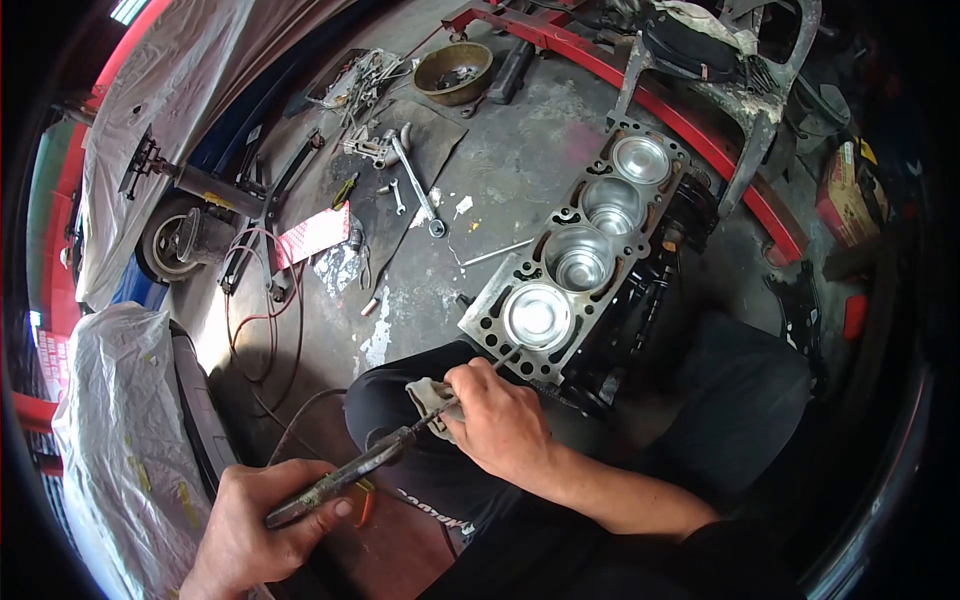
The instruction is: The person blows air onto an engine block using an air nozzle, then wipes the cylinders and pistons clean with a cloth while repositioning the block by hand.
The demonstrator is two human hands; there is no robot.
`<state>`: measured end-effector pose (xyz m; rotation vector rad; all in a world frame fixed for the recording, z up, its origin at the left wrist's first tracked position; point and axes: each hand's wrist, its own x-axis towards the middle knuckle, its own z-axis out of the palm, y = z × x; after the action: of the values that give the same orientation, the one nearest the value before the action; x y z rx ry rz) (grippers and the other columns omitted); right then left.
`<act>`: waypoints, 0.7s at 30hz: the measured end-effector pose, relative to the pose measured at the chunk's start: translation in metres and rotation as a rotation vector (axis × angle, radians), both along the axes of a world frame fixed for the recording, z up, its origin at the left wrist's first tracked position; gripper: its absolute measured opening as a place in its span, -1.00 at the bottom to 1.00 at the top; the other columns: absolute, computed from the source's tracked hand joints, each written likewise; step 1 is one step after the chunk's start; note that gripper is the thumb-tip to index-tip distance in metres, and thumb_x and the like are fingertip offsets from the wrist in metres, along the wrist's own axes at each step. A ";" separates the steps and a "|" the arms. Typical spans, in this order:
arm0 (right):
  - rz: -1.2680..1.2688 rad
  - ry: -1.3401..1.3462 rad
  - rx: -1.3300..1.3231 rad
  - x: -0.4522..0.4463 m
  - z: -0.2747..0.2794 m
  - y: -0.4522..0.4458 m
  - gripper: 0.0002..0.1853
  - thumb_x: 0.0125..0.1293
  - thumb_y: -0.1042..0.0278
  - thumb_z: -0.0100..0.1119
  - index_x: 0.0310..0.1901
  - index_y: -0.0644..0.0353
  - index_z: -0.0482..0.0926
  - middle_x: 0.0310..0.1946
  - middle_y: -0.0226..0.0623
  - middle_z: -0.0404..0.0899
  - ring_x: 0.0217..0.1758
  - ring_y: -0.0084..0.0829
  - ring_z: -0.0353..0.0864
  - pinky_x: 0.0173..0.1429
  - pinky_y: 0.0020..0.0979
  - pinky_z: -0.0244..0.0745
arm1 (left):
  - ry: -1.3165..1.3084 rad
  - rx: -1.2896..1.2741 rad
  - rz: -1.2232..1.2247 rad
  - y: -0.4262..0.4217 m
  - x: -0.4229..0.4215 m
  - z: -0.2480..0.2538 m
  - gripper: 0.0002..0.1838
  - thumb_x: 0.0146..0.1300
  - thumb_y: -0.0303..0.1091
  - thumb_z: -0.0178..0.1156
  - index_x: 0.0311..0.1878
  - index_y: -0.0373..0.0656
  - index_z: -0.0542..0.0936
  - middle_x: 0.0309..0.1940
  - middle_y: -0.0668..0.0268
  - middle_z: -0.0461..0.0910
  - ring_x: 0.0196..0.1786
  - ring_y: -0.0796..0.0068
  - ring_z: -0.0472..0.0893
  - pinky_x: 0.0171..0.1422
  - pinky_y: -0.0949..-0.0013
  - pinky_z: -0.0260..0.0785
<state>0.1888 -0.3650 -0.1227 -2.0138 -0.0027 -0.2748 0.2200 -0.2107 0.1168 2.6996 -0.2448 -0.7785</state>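
Handling. Engine block point(600, 236): lying right of centre, long axis slanting toward the upper right; its machined face is probably calling for a light touch, as a metal shaft could be scoring it. Left hand point(260, 525), lower left: closing round the handle; best supporting the weight and holding the line. Right hand point(500, 420), lower centre: gripping the cloth and the shaft together; best guiding close to the tip. Slim tool point(350, 475): slanting up between the hands, thin end pointing at the block's near end; whether it is entering a hole, one cannot tell. Cloth point(426, 396), greyish: bunching at the right hand; best staying gathered, clear of the bores.

Appearance. Block: facing deck-up, pale grey on top, dark fittings lining its right side. Nearest bore point(538, 316) and farthest bore point(640, 160): showing bright, round piston tops near deck level. Two middle bores point(580, 262): appearing deeper, their walls shining. Small holes: surrounding the bores, many looking dark.
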 end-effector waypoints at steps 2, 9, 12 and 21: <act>0.041 -0.017 -0.021 0.007 -0.003 0.002 -0.58 0.23 0.37 0.42 0.02 0.23 0.40 -0.16 -0.12 0.50 -0.20 -0.06 0.70 -0.20 -0.13 0.66 | -0.024 -0.005 0.007 0.000 0.002 -0.002 -0.65 0.16 -0.25 0.53 -0.13 -0.33 0.72 -0.61 0.22 0.62 -0.55 0.53 0.58 -0.37 0.39 0.38; -0.399 -0.318 0.102 -0.017 -0.023 -0.073 -0.56 0.05 0.83 0.12 0.00 0.33 0.67 0.07 -0.01 0.51 0.09 -0.06 0.59 0.25 -0.17 0.54 | -0.243 -0.482 0.223 0.074 -0.017 -0.033 -0.36 0.13 0.14 0.53 -0.20 -0.40 0.70 -0.42 0.19 0.73 -0.51 0.50 0.66 -0.39 0.44 0.46; -0.491 -0.212 -0.182 0.032 -0.048 -0.114 -0.58 0.24 0.72 0.10 0.16 0.40 0.58 0.15 -0.02 0.52 0.26 -0.09 0.55 0.35 -0.19 0.50 | -0.380 -0.649 0.426 0.095 -0.018 -0.068 -0.35 0.31 0.14 0.39 -0.09 -0.44 0.64 -0.36 0.11 0.72 -0.53 0.51 0.62 -0.46 0.49 0.39; -0.216 -0.042 -0.768 0.041 -0.071 -0.065 -0.61 0.26 0.45 0.15 0.10 0.38 0.66 0.23 -0.16 0.56 0.16 -0.09 0.48 0.38 -0.06 0.40 | -0.441 -0.835 0.617 0.123 0.000 -0.137 -0.43 0.43 0.02 0.30 0.04 -0.45 0.58 -0.23 0.04 0.68 -0.54 0.52 0.56 -0.43 0.49 0.36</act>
<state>0.2302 -0.4305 -0.1936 -2.7765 0.0963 -0.5092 0.2203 -0.0879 -0.0198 1.9172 0.1465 0.1128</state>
